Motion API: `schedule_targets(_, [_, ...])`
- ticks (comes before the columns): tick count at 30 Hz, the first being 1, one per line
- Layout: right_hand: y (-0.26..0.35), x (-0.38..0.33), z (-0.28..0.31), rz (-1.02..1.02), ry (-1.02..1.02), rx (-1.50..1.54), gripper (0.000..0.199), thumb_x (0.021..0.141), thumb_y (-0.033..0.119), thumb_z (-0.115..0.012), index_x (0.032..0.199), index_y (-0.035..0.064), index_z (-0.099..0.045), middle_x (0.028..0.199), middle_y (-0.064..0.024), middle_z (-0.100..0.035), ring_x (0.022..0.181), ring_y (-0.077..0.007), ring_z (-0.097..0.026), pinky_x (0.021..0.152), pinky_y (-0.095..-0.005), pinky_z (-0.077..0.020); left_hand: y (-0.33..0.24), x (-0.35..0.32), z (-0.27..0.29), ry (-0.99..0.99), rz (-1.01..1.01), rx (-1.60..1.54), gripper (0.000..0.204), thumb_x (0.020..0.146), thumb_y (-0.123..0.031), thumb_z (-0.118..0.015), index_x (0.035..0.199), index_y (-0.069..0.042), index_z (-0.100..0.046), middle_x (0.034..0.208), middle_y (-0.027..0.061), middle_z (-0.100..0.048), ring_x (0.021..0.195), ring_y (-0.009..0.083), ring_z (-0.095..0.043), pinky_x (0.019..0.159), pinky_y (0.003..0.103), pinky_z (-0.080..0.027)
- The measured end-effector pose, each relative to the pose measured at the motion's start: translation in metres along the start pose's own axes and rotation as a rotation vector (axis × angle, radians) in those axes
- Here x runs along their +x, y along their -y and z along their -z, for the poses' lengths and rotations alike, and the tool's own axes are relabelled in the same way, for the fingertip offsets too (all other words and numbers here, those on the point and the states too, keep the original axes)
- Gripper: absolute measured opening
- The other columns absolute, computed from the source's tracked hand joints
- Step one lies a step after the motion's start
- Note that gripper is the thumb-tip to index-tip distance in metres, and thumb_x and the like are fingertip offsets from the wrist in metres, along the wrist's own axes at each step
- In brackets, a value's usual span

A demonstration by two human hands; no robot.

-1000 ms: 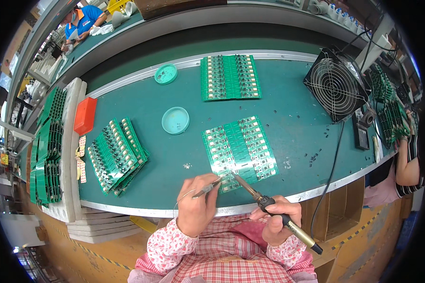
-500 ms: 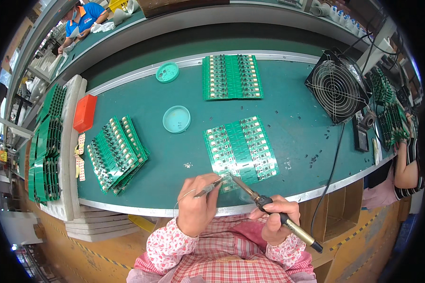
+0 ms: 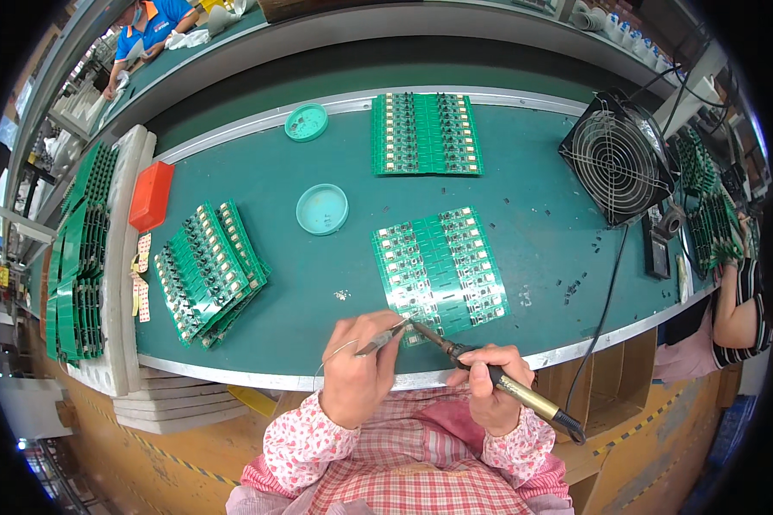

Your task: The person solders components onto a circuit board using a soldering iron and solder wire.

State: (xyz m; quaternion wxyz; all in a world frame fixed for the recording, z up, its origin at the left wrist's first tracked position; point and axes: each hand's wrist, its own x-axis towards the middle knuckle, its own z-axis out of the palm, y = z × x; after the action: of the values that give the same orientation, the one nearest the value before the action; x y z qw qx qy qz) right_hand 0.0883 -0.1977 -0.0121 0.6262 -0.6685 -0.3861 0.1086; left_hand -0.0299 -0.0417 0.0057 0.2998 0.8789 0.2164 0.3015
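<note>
A green circuit board panel [image 3: 442,270] with two columns of small components lies before me at the bench's front. My right hand [image 3: 495,390] is closed round a soldering iron [image 3: 528,398] with a gold-coloured handle; its tip meets the near left part of the panel. In my left hand [image 3: 354,371] I pinch a pair of tweezers [image 3: 380,341], pointed at the same spot beside the iron's tip. A thin wire [image 3: 333,352], looking like solder, loops from the left fingers. Exactly what the tips touch is too small to tell.
Stacked circuit boards [image 3: 206,275] lie left, another stack [image 3: 428,137] at the back. Two turquoise dishes [image 3: 322,209] and a red box [image 3: 151,196] stand leftward. A black fan [image 3: 614,163] stands right, near scattered black parts [image 3: 569,287]. Co-workers sit far left and right.
The soldering iron's tip has shifted slightly left along the panel, and my right hand has moved a little left and up. The left hand stays nearly still. The whole view has shifted slightly.
</note>
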Motion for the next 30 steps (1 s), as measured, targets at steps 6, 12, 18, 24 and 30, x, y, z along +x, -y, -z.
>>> schedule_targets(6, [0.000, 0.002, 0.000, 0.068, 0.031, -0.027, 0.009, 0.094, 0.009, -0.068, 0.099, 0.0039, -0.064, 0.067, -0.0047, -0.073, 0.061, -0.0167, -0.071, 0.058, -0.0291, -0.0554, 0.002, 0.000, -0.001, -0.006, -0.018, -0.004, 0.027, 0.083, 0.008, -0.072, 0.107, -0.002, -0.067, 0.103, 0.0120, -0.072, 0.088, 0.0312, -0.068, 0.077, 0.038, -0.052])
schedule_targets(12, [-0.004, 0.008, 0.006, 0.214, 0.115, -0.047, 0.012, 0.091, 0.007, -0.070, 0.101, 0.0027, -0.065, 0.069, -0.0047, -0.074, 0.063, -0.0186, -0.073, 0.058, -0.0300, -0.0566, 0.002, 0.000, -0.001, -0.003, -0.025, -0.002, 0.026, 0.083, 0.008, -0.072, 0.107, -0.002, -0.066, 0.102, 0.0122, -0.072, 0.089, 0.0310, -0.069, 0.078, 0.038, -0.051])
schedule_targets(18, [0.001, 0.007, 0.005, 0.142, 0.110, -0.036, 0.014, 0.090, 0.006, -0.071, 0.102, 0.0025, -0.065, 0.069, -0.0053, -0.074, 0.064, -0.0194, -0.073, 0.059, -0.0304, -0.0572, 0.001, 0.000, 0.000, 0.004, -0.024, 0.007, 0.027, 0.083, 0.008, -0.072, 0.107, -0.002, -0.066, 0.103, 0.0123, -0.072, 0.089, 0.0311, -0.069, 0.078, 0.038, -0.051])
schedule_targets(24, [0.006, 0.008, 0.004, 0.159, 0.100, -0.092, 0.010, 0.097, 0.012, -0.064, 0.097, 0.0019, -0.063, 0.065, -0.0074, -0.073, 0.062, -0.0163, -0.073, 0.060, -0.0276, -0.0557, 0.001, 0.000, 0.000, 0.002, -0.030, 0.008, 0.027, 0.083, 0.008, -0.072, 0.107, -0.002, -0.066, 0.103, 0.0124, -0.072, 0.089, 0.0315, -0.069, 0.078, 0.038, -0.052])
schedule_targets(30, [0.005, 0.003, 0.011, 0.178, 0.013, -0.092, 0.009, 0.093, 0.008, -0.068, 0.100, 0.0043, -0.065, 0.067, -0.0042, -0.073, 0.062, -0.0191, -0.072, 0.059, -0.0311, -0.0568, 0.001, 0.000, 0.000, -0.003, -0.019, 0.003, 0.027, 0.083, 0.008, -0.072, 0.108, -0.002, -0.066, 0.103, 0.0122, -0.072, 0.089, 0.0313, -0.068, 0.079, 0.038, -0.052])
